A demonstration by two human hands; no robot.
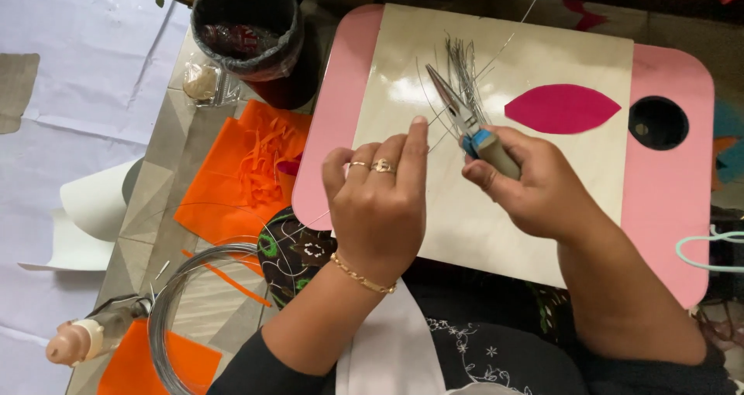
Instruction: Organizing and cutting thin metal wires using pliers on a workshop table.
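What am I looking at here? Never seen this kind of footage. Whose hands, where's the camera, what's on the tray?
There is one picture, from a camera worn on a person's head, looking down at their own bare hands. The right hand grips long-nose pliers with blue handles. The left hand pinches a thin wire near the pliers' tip. Both work over a pink-edged lap tray, which carries a bundle of cut wires and a magenta leaf-shaped piece. Left of the tray lie orange felt and a wire coil.
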